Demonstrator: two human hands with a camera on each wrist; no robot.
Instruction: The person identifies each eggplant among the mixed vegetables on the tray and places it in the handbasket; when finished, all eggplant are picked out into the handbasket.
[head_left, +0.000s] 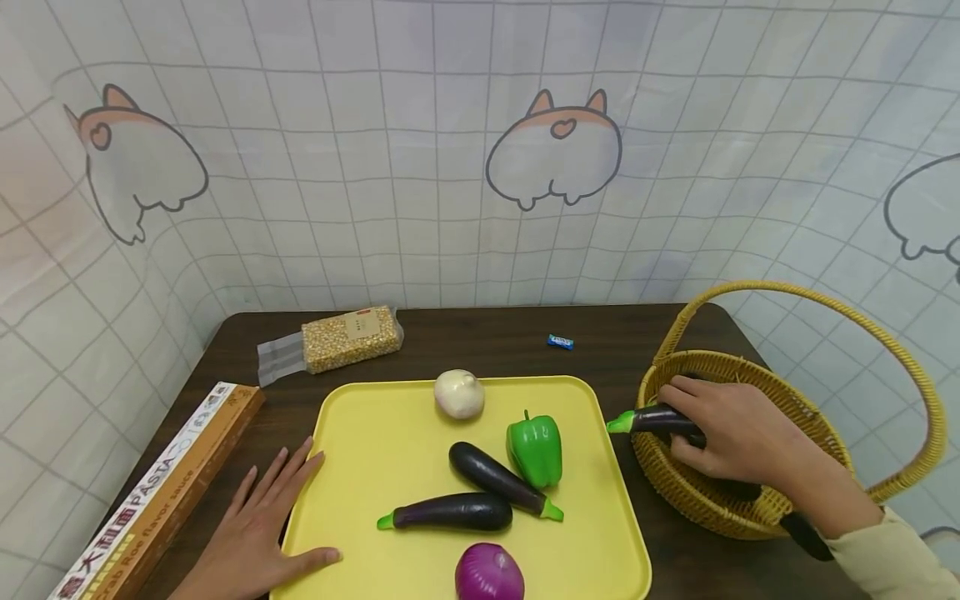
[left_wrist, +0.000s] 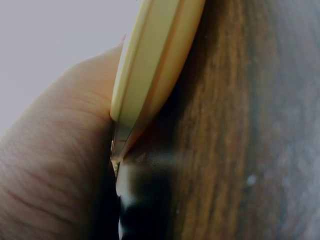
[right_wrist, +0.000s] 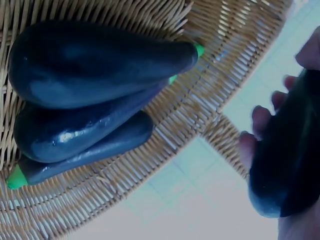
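My right hand (head_left: 738,425) grips a dark purple eggplant (head_left: 654,419) over the basket's near-left rim, its green stem end pointing left. The right wrist view shows the held eggplant (right_wrist: 285,150) at the right, with fingertips round it. Inside the yellow wicker basket (head_left: 663,479) lie more eggplants (right_wrist: 100,65), three of them visible in that view. My left hand (head_left: 258,529) rests at the left edge of a yellow tray (head_left: 375,442), fingers spread, thumb over the rim. Two eggplants (head_left: 450,512) lie crossed on the tray, beside a green bell pepper (head_left: 536,450).
A purple onion (head_left: 489,573) and a white bulb (head_left: 459,394) are also on the tray. Left of it lies a long pasta box (head_left: 168,483); behind, a bag of corn kernels (head_left: 351,340) and a small blue packet (head_left: 560,342). The basket's handle (head_left: 847,312) arches high.
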